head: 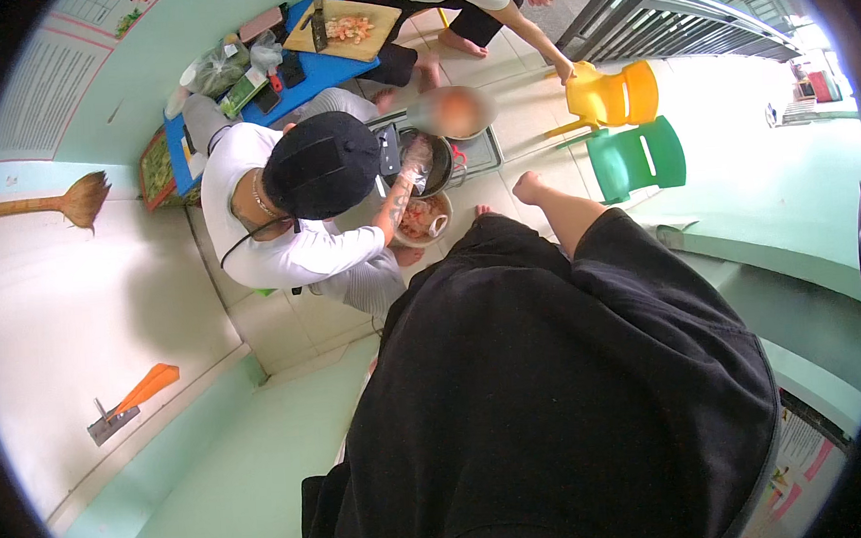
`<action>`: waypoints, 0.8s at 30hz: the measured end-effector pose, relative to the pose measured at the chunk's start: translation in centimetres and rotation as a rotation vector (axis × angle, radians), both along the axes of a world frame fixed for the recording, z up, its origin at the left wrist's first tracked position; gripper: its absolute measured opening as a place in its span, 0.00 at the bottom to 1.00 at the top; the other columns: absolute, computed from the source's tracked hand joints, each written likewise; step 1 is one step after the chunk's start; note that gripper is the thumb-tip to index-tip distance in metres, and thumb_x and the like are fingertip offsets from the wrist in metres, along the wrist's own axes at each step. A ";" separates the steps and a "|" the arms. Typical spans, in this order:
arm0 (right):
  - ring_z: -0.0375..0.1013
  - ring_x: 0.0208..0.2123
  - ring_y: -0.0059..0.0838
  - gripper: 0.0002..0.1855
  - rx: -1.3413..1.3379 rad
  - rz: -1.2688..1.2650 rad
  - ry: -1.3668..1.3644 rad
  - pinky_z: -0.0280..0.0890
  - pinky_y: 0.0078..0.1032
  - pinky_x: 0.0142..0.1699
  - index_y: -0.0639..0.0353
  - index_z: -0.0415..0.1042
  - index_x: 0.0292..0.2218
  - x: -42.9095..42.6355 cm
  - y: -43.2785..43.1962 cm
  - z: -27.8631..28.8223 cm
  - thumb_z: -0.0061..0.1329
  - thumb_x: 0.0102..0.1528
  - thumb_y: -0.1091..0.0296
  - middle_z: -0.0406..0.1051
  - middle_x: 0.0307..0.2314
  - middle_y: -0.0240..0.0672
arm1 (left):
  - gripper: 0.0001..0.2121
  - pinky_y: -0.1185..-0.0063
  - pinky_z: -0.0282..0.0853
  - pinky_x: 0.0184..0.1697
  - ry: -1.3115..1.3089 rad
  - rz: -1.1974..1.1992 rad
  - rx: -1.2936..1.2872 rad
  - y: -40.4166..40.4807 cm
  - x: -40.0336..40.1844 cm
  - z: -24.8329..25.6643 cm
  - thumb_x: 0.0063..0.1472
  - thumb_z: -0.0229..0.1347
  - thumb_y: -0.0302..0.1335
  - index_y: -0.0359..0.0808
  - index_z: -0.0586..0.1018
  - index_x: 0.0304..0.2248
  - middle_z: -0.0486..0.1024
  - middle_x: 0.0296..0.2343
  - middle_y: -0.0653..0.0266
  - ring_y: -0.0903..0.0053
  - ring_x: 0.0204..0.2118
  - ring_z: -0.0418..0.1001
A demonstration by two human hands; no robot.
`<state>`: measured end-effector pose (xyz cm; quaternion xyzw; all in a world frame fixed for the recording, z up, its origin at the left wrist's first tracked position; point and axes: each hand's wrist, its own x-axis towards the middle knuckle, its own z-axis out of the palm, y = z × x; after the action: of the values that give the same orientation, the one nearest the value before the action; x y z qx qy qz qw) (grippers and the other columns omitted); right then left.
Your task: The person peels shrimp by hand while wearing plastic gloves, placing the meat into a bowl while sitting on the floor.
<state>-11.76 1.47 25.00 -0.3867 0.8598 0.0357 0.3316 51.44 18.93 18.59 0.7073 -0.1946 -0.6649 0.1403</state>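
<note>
Neither of my hands is in view. My black clothing (554, 394) fills the lower middle, with my bare leg and foot (532, 188) on the tiles. Before me a co-worker in a black cap (323, 165) bends over a dark pot (440, 168) on a portable stove (389, 150). The co-worker's hand in a clear plastic glove (417, 160) reaches into the pot. Close by stands a round basin (449, 215) of pinkish, meat-like pieces with a white ring-shaped item in it. Beyond the pot sits another bowl (459, 114), its orange contents blurred.
A blue table (347, 70) bears a wooden cutting board (381, 23), a cleaver (318, 28), bags and phones. A second person's hand (565, 70) touches a yellow chair (611, 95); a green chair (636, 157) stands beside it. A broom (80, 200) hangs left; a dark metal railing (680, 15) rises behind.
</note>
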 end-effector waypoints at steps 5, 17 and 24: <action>0.76 0.38 0.50 0.13 -0.035 0.028 -0.024 0.69 0.40 0.49 0.60 0.80 0.28 0.3 1.0 1.7 0.49 0.47 0.62 0.75 0.32 0.57 | 0.19 0.76 0.69 0.41 -0.002 -0.042 -0.011 0.2 -0.2 -0.5 0.65 0.46 0.38 0.28 0.79 0.39 0.79 0.34 0.57 0.69 0.38 0.76; 0.74 0.37 0.52 0.13 -0.097 0.133 0.007 0.68 0.39 0.50 0.60 0.80 0.26 -5.3 3.2 4.1 0.49 0.46 0.61 0.76 0.29 0.52 | 0.13 0.80 0.68 0.28 0.220 0.268 0.114 0.5 -7.4 0.2 0.65 0.48 0.33 0.31 0.75 0.38 0.76 0.31 0.62 0.75 0.30 0.75; 0.76 0.36 0.48 0.12 0.008 0.400 -0.020 0.70 0.39 0.47 0.58 0.80 0.28 -10.7 -0.4 1.7 0.49 0.46 0.61 0.76 0.29 0.50 | 0.13 0.77 0.70 0.29 0.032 0.037 -0.060 1.4 -13.6 5.3 0.63 0.52 0.33 0.33 0.73 0.42 0.77 0.34 0.61 0.74 0.31 0.76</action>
<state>-22.44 1.06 26.66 -0.5489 0.7622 0.1003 0.3281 37.84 20.33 23.91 0.6957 -0.1991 -0.6672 0.1769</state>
